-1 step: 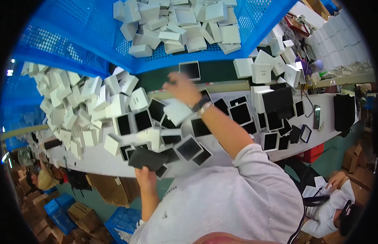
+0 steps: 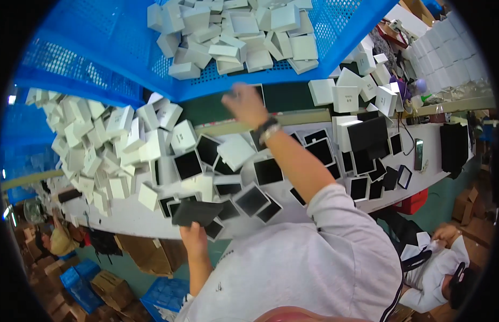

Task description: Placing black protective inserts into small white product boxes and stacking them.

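My left hand point(image 2: 195, 239) is closed on the near edge of a flat stack of dark grey sheets point(image 2: 195, 213), held over the front of the white table. Blurred by motion, my right hand point(image 2: 245, 104) reaches across to the dark green strip point(image 2: 206, 104) behind the table. It covers most of a shallow white box point(image 2: 263, 95) there; whether the fingers grip it is hidden. Between my arms lie several open white boxes with black insides, such as the black-lined box point(image 2: 269, 172). A closed white box point(image 2: 236, 151) lies among them.
A big blue perforated crate point(image 2: 190, 88) full of white box parts stands at the back. White boxes point(image 2: 118, 121) are heaped at the left. More black sheets point(image 2: 367, 134) and a phone-like device point(image 2: 418, 154) lie at the right. A person point(image 2: 432, 268) sits at the lower right.
My right hand has shifted slightly up and right, now hiding most of the shallow box on the green strip. The left hand still holds the dark sheets.
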Tool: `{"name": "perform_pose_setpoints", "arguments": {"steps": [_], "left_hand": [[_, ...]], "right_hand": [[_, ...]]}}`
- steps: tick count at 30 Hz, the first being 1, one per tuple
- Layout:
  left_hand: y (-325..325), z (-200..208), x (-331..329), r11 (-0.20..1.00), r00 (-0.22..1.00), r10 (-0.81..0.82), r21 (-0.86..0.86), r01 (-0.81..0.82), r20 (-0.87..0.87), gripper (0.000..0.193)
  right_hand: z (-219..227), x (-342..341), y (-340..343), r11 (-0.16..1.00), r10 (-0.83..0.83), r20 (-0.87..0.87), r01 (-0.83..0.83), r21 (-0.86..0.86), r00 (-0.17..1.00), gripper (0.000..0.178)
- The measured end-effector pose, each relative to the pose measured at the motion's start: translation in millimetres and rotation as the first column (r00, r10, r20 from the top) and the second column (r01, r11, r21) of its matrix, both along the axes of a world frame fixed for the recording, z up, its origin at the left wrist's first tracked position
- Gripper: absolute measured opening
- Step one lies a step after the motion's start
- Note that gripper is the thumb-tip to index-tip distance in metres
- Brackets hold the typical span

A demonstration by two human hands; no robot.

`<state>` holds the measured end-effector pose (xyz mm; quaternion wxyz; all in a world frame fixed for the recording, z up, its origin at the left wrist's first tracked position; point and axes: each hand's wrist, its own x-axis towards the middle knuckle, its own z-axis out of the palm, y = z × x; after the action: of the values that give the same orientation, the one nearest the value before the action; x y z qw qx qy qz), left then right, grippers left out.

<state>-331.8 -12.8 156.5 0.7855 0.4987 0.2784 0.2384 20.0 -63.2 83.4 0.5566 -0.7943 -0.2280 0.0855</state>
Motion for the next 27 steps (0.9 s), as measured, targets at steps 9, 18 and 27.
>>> {"name": "perform_pose_setpoints", "arguments": {"steps": [9, 18, 27], "left_hand": [[32, -35, 15, 0.987, 0.97, 0.129, 0.122, -0.105, -0.207, 0.038], [8, -28, 40, 0.77, 0.925, 0.183, 0.633, 0.076, -0.334, 0.029], [-84, 36, 125, 0.173, 0.713, -0.62, 0.829, 0.532, -0.328, 0.047]], "right_hand": [[-27, 134, 82, 0.923, -0.063, 0.607, 0.278, -0.266, 0.792, 0.028], [34, -25, -84, 0.989, 0.136, -0.33, -0.109, 0.098, 0.934, 0.037], [46, -140, -231, 0.919, 0.365, -0.766, -0.074, 0.387, 0.528, 0.04]]}}
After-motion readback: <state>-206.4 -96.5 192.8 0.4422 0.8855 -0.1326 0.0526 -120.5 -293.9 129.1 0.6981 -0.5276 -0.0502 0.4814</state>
